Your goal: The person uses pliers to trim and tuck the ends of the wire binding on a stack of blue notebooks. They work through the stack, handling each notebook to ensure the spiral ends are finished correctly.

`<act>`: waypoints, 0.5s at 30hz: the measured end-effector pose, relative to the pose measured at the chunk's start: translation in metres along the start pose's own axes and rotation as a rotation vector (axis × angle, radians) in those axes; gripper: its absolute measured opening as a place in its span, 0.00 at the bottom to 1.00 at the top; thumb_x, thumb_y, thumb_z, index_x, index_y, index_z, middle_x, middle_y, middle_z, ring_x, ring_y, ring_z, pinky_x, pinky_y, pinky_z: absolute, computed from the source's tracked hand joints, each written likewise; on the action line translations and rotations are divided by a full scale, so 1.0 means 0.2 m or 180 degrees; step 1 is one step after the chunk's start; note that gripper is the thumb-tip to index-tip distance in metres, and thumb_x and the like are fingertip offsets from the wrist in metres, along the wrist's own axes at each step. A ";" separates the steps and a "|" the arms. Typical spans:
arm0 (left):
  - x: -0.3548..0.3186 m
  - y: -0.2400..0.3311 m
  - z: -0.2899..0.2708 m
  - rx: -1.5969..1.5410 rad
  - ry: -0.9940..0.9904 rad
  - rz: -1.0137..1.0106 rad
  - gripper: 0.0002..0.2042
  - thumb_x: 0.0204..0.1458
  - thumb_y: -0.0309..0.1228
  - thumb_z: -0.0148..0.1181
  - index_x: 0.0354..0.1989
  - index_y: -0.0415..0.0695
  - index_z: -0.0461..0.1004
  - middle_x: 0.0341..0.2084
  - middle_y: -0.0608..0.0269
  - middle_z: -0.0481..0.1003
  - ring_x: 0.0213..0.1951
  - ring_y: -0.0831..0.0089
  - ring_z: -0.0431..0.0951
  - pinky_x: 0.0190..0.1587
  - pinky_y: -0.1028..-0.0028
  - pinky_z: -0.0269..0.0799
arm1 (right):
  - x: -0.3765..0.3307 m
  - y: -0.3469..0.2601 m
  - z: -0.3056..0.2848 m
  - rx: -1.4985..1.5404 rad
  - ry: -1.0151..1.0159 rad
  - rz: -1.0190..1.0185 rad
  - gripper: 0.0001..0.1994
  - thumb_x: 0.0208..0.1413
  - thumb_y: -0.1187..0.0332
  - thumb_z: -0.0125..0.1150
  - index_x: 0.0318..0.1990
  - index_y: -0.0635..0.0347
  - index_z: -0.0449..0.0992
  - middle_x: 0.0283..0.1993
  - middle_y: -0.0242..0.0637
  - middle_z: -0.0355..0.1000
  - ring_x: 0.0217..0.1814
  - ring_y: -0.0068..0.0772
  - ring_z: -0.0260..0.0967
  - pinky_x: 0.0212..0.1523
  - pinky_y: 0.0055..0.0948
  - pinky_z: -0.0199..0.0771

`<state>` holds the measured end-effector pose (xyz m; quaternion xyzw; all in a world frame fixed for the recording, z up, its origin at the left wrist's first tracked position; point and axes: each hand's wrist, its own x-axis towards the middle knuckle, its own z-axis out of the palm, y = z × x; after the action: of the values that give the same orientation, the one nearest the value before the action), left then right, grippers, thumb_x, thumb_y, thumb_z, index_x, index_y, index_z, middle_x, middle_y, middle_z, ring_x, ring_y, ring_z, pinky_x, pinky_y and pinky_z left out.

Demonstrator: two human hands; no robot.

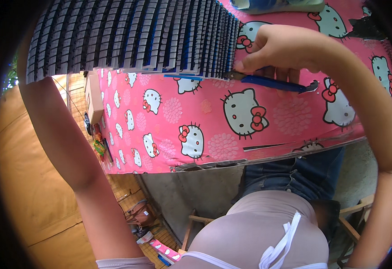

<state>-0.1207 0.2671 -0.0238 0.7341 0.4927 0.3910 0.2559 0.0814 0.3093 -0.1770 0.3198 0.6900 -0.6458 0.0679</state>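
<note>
Blue-handled pliers (267, 82) are being held in the right hand's (279, 47) closed grip against the fanned row of dark strips (133, 36) along the desk's (250, 148) far edge; trimming seems underway, needing steady alignment. The left hand's grip is being hidden behind the strips.

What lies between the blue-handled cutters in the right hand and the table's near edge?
Only bare pink cartoon-cat tablecloth lies between the blue-handled cutters, held by the right hand, and the table's near edge, as the head view shows.
</note>
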 end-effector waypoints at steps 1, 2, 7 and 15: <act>0.01 0.00 0.01 -0.0002 -0.0018 0.0024 0.20 0.55 0.34 0.52 0.53 0.36 0.68 0.42 0.57 0.75 0.42 0.71 0.76 0.47 0.73 0.72 | -0.01 0.01 0.00 -0.0087 0.0103 0.0012 0.21 0.49 0.53 0.63 0.29 0.69 0.77 0.21 0.40 0.71 0.17 0.32 0.70 0.18 0.31 0.72; 0.00 -0.01 0.00 -0.0001 -0.0001 0.0010 0.20 0.55 0.34 0.53 0.53 0.36 0.68 0.42 0.57 0.75 0.42 0.71 0.76 0.47 0.73 0.72 | -0.02 -0.01 0.02 -0.0196 0.0179 0.0034 0.21 0.50 0.53 0.63 0.27 0.69 0.77 0.20 0.40 0.71 0.17 0.32 0.70 0.18 0.32 0.72; -0.04 -0.02 -0.01 0.0041 0.0064 -0.0018 0.20 0.55 0.34 0.53 0.53 0.36 0.68 0.42 0.57 0.75 0.41 0.71 0.76 0.47 0.73 0.72 | -0.06 0.10 0.14 -0.2530 0.1830 -0.1928 0.16 0.45 0.61 0.66 0.34 0.65 0.73 0.33 0.43 0.68 0.33 0.42 0.70 0.33 0.36 0.68; -0.04 -0.02 0.00 0.0068 0.0051 0.0001 0.19 0.55 0.35 0.53 0.52 0.37 0.69 0.41 0.58 0.75 0.41 0.72 0.76 0.46 0.73 0.72 | 0.01 0.24 0.19 -0.3212 0.2583 -0.2710 0.18 0.40 0.64 0.68 0.38 0.59 0.72 0.41 0.39 0.67 0.46 0.40 0.65 0.45 0.38 0.65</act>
<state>-0.1241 0.2621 -0.0298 0.7337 0.4988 0.3916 0.2440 0.0921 0.2733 -0.2241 0.1689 0.9350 -0.0560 -0.3067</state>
